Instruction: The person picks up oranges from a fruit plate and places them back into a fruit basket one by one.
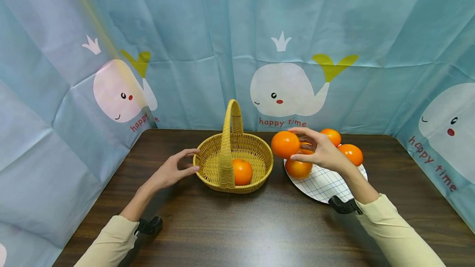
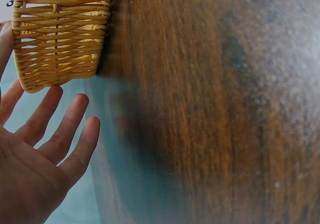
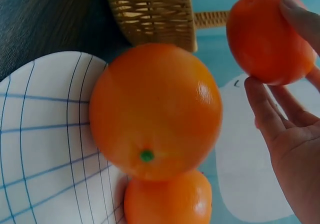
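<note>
My right hand [image 1: 322,151] grips an orange [image 1: 285,145] between thumb and fingers, held up over the left side of the plate. In the right wrist view, the held orange [image 3: 270,36] is at the upper right, apart from a larger-looking orange [image 3: 155,111] on the plate. The yellow wicker basket [image 1: 208,164] stands upright at the middle, one orange [image 1: 242,172] inside, partly behind its handle. My left hand [image 1: 172,171] is at the basket's left end, thumb and fingertips at the rim. Its fingers look fairly straight beside the woven wall [image 2: 60,33] in the left wrist view.
A white plate with blue checked lines [image 1: 326,186] carries several oranges, among them one at its right side [image 1: 350,154]. A dark wooden table [image 1: 237,226] lies beneath everything. Behind it hangs a light blue curtain [image 1: 208,19] with whale prints.
</note>
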Action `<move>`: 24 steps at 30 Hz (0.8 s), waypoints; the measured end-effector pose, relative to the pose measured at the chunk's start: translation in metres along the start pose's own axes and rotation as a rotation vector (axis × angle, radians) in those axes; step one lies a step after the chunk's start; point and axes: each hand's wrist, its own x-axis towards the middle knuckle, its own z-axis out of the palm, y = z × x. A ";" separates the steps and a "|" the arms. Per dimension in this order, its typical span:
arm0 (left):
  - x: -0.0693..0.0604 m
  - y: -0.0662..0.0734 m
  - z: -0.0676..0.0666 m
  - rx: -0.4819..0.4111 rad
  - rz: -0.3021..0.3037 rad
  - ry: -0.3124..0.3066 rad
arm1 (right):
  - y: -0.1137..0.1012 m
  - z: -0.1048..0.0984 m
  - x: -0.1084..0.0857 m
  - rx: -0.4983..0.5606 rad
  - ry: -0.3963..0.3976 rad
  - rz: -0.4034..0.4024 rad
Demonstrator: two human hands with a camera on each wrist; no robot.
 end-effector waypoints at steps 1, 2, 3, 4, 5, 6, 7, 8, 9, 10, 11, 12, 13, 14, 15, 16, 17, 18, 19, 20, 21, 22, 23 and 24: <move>0.000 0.000 0.000 0.002 -0.002 -0.001 | -0.001 0.002 0.002 0.006 -0.001 -0.001; 0.000 0.000 0.000 0.001 -0.002 -0.001 | -0.001 0.003 0.003 0.009 -0.002 -0.001; 0.000 0.000 0.000 0.001 -0.003 -0.002 | -0.001 0.005 0.005 0.009 -0.002 -0.001; 0.000 0.000 -0.001 -0.002 -0.005 -0.003 | -0.001 0.006 0.007 0.012 -0.005 -0.002; -0.001 0.000 -0.001 -0.004 -0.005 -0.003 | -0.001 0.008 0.009 0.014 -0.007 -0.003; -0.001 0.000 -0.001 -0.007 -0.006 -0.003 | -0.001 0.009 0.010 0.017 -0.008 -0.004; -0.001 0.000 -0.001 -0.011 -0.006 -0.003 | -0.001 0.011 0.012 0.016 -0.009 -0.005; -0.001 0.000 -0.001 -0.014 -0.007 -0.004 | 0.000 0.012 0.014 0.014 -0.012 -0.010; -0.001 0.000 -0.001 -0.016 -0.008 -0.003 | 0.000 0.014 0.016 0.010 -0.014 -0.015; -0.001 0.000 -0.001 -0.020 -0.010 -0.005 | 0.000 0.016 0.017 0.009 -0.017 -0.022; -0.001 0.000 -0.001 -0.019 -0.011 -0.005 | 0.000 0.017 0.019 0.005 -0.018 -0.029; -0.001 0.000 -0.001 -0.021 -0.013 -0.007 | 0.001 0.019 0.022 0.006 -0.021 -0.033; -0.001 0.000 -0.001 -0.020 -0.016 -0.007 | 0.001 0.021 0.024 0.001 -0.023 -0.039; -0.001 0.000 -0.001 -0.020 -0.019 -0.008 | 0.001 0.023 0.026 -0.003 -0.025 -0.046; -0.001 0.000 -0.002 -0.021 -0.022 -0.009 | 0.002 0.025 0.028 -0.007 -0.027 -0.051; -0.001 0.001 -0.002 -0.022 -0.023 -0.010 | 0.002 0.027 0.030 -0.012 -0.030 -0.056; -0.002 0.001 -0.002 -0.021 -0.025 -0.009 | 0.002 0.029 0.032 -0.015 -0.033 -0.059; -0.002 0.001 -0.002 -0.021 -0.025 -0.008 | 0.002 0.031 0.033 -0.018 -0.036 -0.057; -0.001 0.002 -0.002 -0.019 -0.024 -0.008 | 0.002 0.032 0.035 -0.024 -0.038 -0.058; -0.001 0.002 -0.001 -0.019 -0.023 -0.008 | 0.003 0.034 0.036 -0.025 -0.042 -0.056; -0.001 0.002 -0.001 -0.017 -0.022 -0.007 | 0.003 0.036 0.038 -0.028 -0.047 -0.052; -0.001 0.002 -0.001 -0.015 -0.020 -0.006 | 0.003 0.038 0.039 -0.031 -0.052 -0.048; -0.001 0.002 -0.001 -0.014 -0.018 -0.006 | 0.004 0.040 0.040 -0.041 -0.054 -0.045; -0.001 0.002 -0.001 -0.013 -0.018 -0.007 | 0.004 0.041 0.040 -0.050 -0.057 -0.041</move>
